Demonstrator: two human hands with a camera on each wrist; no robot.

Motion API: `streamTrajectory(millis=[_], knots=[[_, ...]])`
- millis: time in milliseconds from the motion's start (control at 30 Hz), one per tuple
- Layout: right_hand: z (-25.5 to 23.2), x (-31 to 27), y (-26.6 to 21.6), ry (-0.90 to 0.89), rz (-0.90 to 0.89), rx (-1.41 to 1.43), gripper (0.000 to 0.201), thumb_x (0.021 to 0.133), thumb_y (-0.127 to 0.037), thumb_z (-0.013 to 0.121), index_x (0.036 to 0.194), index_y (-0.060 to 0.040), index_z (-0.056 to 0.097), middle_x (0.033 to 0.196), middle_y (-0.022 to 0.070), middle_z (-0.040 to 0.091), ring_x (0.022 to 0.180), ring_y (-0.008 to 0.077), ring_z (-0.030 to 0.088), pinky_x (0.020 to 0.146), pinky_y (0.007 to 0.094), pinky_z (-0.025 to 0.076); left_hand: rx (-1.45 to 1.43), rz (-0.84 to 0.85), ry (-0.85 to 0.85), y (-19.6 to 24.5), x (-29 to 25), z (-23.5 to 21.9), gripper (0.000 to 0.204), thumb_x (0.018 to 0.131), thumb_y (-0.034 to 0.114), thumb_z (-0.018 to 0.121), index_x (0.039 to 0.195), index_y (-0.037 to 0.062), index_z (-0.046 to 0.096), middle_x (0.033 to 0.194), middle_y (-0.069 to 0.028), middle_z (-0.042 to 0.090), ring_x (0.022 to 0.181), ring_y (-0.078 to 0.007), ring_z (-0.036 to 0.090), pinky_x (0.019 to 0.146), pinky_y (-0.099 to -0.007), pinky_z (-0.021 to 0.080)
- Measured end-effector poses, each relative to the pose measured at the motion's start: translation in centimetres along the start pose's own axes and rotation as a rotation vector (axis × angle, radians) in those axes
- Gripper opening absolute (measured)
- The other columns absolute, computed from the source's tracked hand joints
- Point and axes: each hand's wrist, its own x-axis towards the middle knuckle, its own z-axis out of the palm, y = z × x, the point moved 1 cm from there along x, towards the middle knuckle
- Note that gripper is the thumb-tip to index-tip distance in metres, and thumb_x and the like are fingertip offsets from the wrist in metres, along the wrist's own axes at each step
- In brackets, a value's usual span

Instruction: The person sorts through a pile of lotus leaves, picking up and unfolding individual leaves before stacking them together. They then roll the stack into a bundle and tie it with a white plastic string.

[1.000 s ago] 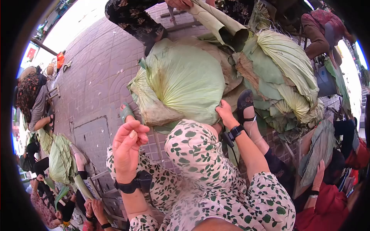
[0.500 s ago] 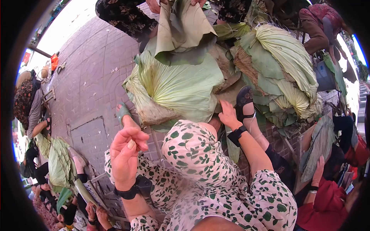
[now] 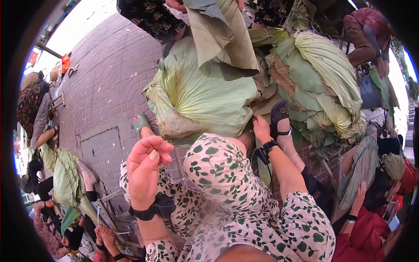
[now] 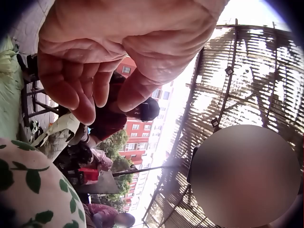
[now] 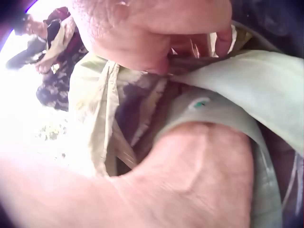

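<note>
- Nearest the camera, the left hand (image 3: 146,168) is raised above the knee in leaf-print cloth, wrist upright with a black strap around it; the fingers curl loosely towards the thumb and hold nothing, which the left wrist view (image 4: 102,71) confirms.
- Past the knee, the right hand (image 3: 262,127) reaches forward and down with the arm nearly straight. Its fingers tuck under the near edge of the large pale green round lotus leaf (image 3: 205,98). In the right wrist view the fingertips (image 5: 221,40) disappear between leaf layers, so it seems to pinch that edge, though the grip itself is partly hidden.
- That leaf lies on top of a heap on the brick pavement (image 3: 104,87), just beyond the knee and beside a black sandal (image 3: 279,114).
- As a judgement: the top leaf is barely lifted, so the sorting of this heap looks mostly undone.
- Farther off, another person's hands hold up a folded dull green leaf (image 3: 222,39) above the heap's far edge.
</note>
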Motion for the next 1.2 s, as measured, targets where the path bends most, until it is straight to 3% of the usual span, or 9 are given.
streamTrajectory(millis=[100,133,267,467,700,800,967,1033,1200], knots=[[-2.2,-0.7,-0.8,-0.044,-0.187,0.138,0.033,0.085,-0.020,0.051,0.114,-0.0026,0.055,0.100,0.0159,0.062,0.094,0.0321,0.058,0.085,0.0334,0.042,0.040,0.009,-0.019,0.0,-0.2,0.1,0.029,0.087,0.012,0.051,0.113,-0.0017,0.052,0.099,-0.0127,0.062,0.079,-0.0119,0.056,0.075,-0.0254,0.046],[-2.9,-1.0,-1.1,-0.083,-0.236,0.280,0.032,0.089,-0.018,0.050,0.117,-0.0019,0.053,0.103,0.0093,0.062,0.093,0.0199,0.057,0.084,0.0284,0.042,0.054,-0.002,-0.023,0.0,-0.3,0.1,0.028,0.088,0.012,0.052,0.113,-0.0011,0.052,0.099,-0.0120,0.062,0.079,-0.0113,0.056,0.074,-0.0251,0.046],[-6.4,-3.0,-3.3,0.112,-0.394,0.543,0.026,0.088,-0.020,0.051,0.104,0.0000,0.056,0.080,0.0157,0.059,0.072,0.0203,0.053,0.070,0.0317,0.044,0.076,-0.001,-0.002,-0.1,-0.4,0.0,0.026,0.088,0.014,0.053,0.112,0.0011,0.054,0.097,-0.0096,0.063,0.077,-0.0096,0.057,0.073,-0.0236,0.046],[-14.0,-6.9,-8.1,0.243,-0.359,0.555,0.016,0.090,-0.014,0.052,0.087,0.0015,0.055,0.074,0.0024,0.055,0.070,0.0098,0.044,0.066,0.0263,0.041,0.111,-0.011,0.013,-0.5,-0.6,-0.4,0.024,0.088,0.015,0.055,0.109,0.0038,0.056,0.094,-0.0052,0.064,0.074,-0.0059,0.057,0.071,-0.0199,0.045],[-18.9,-9.3,-14.9,0.053,-0.545,0.561,0.022,0.092,-0.017,0.052,0.103,0.0002,0.058,0.089,-0.0017,0.059,0.079,0.0083,0.047,0.075,0.0242,0.041,0.169,-0.014,0.016,-0.5,-1.0,-0.7,0.025,0.087,0.015,0.056,0.109,0.0031,0.056,0.093,-0.0049,0.064,0.075,-0.0063,0.056,0.071,-0.0203,0.043],[-18.7,-9.9,-18.1,-0.251,-0.587,0.704,0.033,0.093,-0.019,0.052,0.120,-0.0001,0.053,0.112,0.0023,0.058,0.103,0.0103,0.049,0.092,0.0253,0.037,0.184,-0.016,0.021,-0.4,-1.1,-0.9,0.025,0.088,0.015,0.056,0.109,0.0033,0.056,0.093,-0.0049,0.064,0.076,-0.0075,0.056,0.070,-0.0209,0.044],[-16.2,-7.9,-21.5,-0.424,-0.770,0.865,0.036,0.093,-0.015,0.050,0.125,0.0001,0.047,0.121,0.0064,0.054,0.110,0.0173,0.051,0.095,0.0325,0.039,0.199,0.017,0.006,-0.1,-1.4,-0.8,0.025,0.087,0.012,0.056,0.110,0.0008,0.055,0.095,-0.0069,0.062,0.081,-0.0101,0.057,0.074,-0.0231,0.046],[-15.2,-6.7,-22.7,-0.582,-0.644,1.207,0.038,0.093,-0.015,0.049,0.128,-0.0023,0.044,0.124,0.0096,0.053,0.113,0.0219,0.052,0.096,0.0376,0.041,0.184,-0.009,-0.006,0.0,-1.3,-0.8,0.026,0.087,0.011,0.056,0.110,0.0002,0.054,0.096,-0.0074,0.061,0.084,-0.0108,0.057,0.075,-0.0238,0.046],[-8.0,1.0,-19.8,-0.502,-0.343,1.194,0.021,0.094,-0.019,0.049,0.110,-0.0054,0.049,0.112,0.0055,0.057,0.101,0.0195,0.057,0.086,0.0399,0.048,0.148,-0.059,-0.080,-0.2,-1.5,-0.7,0.027,0.087,0.008,0.056,0.113,-0.0002,0.051,0.102,-0.0073,0.059,0.091,-0.0116,0.055,0.077,-0.0250,0.047]])
